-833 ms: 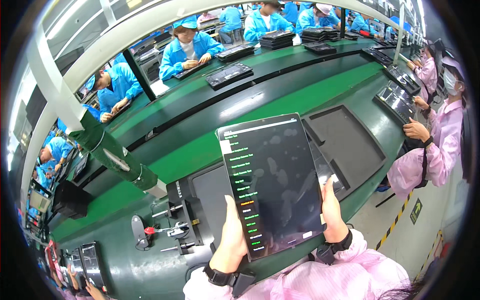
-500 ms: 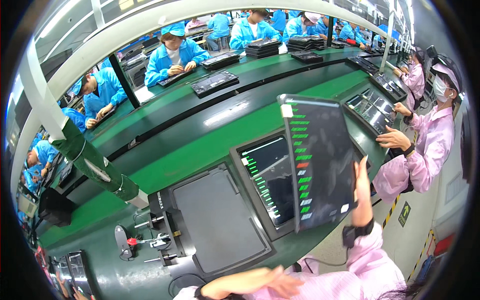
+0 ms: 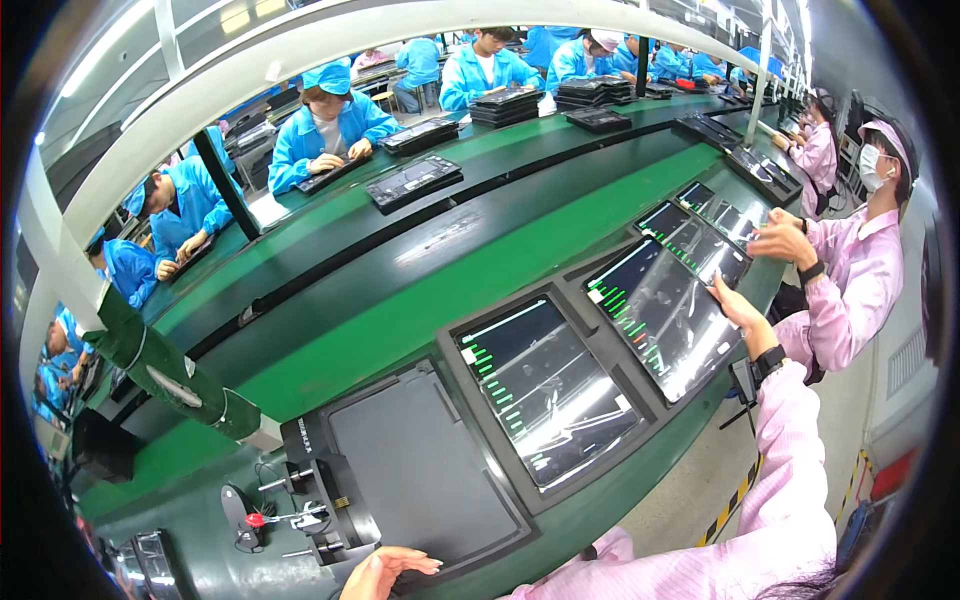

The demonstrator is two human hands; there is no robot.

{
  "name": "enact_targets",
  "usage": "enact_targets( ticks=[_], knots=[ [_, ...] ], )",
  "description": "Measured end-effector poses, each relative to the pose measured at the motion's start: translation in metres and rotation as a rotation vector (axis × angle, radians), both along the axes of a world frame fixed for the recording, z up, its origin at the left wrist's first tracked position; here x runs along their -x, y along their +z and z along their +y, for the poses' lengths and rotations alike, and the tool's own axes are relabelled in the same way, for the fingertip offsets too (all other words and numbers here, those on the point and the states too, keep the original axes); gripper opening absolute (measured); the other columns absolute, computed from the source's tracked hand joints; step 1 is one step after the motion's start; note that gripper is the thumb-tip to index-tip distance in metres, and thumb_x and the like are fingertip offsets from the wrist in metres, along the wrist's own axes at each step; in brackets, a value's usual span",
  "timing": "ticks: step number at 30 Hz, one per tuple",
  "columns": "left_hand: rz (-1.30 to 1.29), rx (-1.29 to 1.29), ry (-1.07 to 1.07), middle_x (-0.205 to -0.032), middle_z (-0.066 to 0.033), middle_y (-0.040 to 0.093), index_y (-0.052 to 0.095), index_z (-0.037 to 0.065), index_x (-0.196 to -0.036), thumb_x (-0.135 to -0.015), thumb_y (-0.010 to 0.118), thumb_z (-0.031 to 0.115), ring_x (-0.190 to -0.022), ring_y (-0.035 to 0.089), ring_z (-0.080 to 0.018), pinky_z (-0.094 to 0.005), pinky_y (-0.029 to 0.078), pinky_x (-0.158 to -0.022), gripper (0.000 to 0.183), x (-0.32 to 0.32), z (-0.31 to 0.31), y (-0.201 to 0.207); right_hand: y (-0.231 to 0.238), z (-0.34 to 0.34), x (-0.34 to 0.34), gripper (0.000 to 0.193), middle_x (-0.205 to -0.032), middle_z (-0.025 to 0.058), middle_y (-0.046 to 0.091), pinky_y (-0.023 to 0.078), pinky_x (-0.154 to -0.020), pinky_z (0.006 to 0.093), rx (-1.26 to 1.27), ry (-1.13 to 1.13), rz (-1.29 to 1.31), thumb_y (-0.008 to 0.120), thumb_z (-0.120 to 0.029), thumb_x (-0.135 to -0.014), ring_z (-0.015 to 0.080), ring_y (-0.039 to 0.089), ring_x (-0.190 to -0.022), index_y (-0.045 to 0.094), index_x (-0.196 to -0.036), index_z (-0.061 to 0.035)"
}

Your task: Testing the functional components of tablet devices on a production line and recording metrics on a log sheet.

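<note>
- The left hand (image 3: 385, 572) is lying open, holding nothing, half cut off at the bottom edge beside an empty dark tray (image 3: 420, 475).
- The right hand (image 3: 738, 305) is gripping the lit tablet (image 3: 660, 315) right of centre; its fingers are hidden behind the edge.
- The green belt (image 3: 400, 310) is leaving open room behind.

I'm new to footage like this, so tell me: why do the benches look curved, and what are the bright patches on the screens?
In the head view, the fisheye lens bends the straight green bench toward the rim, and the corners go black. The white streaks on the near tablet and on the tablet under the right hand are glare from overhead lights. The left hand at the lower edge looks slightly soft.
</note>
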State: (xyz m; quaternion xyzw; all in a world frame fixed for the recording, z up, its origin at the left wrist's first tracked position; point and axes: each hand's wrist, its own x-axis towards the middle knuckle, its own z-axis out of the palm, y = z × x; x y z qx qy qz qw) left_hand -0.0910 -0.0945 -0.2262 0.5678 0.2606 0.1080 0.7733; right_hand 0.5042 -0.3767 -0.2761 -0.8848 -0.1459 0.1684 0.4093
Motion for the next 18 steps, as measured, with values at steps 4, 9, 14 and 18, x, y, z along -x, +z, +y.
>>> enact_targets(
  ticks=[4, 9, 14, 18],
  knots=[
    [0.014, -0.053, 0.076, -0.096, -0.0157, 0.063, 0.054, -0.005, -0.105, -0.097, 0.034, 0.034, -0.090, 0.058, -0.0229, -0.0326, 0.042, -0.085, 0.045, -0.014, 0.002, 0.008, 0.014, 0.026, 0.035, 0.077, -0.135, 0.0144, 0.042, 0.025, -0.105, 0.0328, -0.058, 0.039, 0.069, 0.028, -0.061, -0.090, 0.0214, 0.039, -0.124, 0.039, -0.132, 0.0030],
    [0.000, -0.066, 0.084, -0.094, -0.0151, 0.062, 0.054, -0.004, -0.105, -0.098, 0.033, 0.031, -0.090, 0.058, -0.0228, -0.0318, 0.041, -0.084, 0.041, -0.028, 0.004, 0.019, 0.054, 0.025, 0.072, 0.033, -0.099, 0.0103, 0.063, 0.045, -0.079, 0.0304, -0.330, 0.137, -0.562, 0.038, -0.025, -0.096, 0.0159, 0.057, -0.094, 0.058, -0.103, 0.0010],
    [-0.140, -0.113, 0.143, -0.095, -0.0136, 0.059, 0.051, -0.003, -0.105, -0.099, 0.030, 0.028, -0.092, 0.055, -0.0226, -0.0331, 0.040, -0.085, 0.038, -0.025, 0.011, 0.011, 0.052, -0.008, 0.178, 0.027, -0.074, 0.0093, 0.058, 0.043, -0.067, 0.0366, 0.247, 0.064, -0.667, 0.065, -0.027, -0.078, 0.0211, 0.054, -0.078, 0.057, -0.081, -0.0011],
    [-0.211, -0.101, 0.186, -0.094, -0.0129, 0.056, 0.050, -0.002, -0.105, -0.096, 0.033, 0.027, -0.089, 0.054, -0.0215, -0.0332, 0.039, -0.086, 0.035, -0.020, 0.021, -0.005, 0.023, -0.009, 0.257, 0.067, -0.106, 0.0153, 0.059, 0.023, -0.101, 0.0538, 0.458, 0.011, -0.529, 0.072, -0.048, -0.065, 0.0345, 0.043, -0.114, 0.057, -0.105, 0.0026]
  ],
)
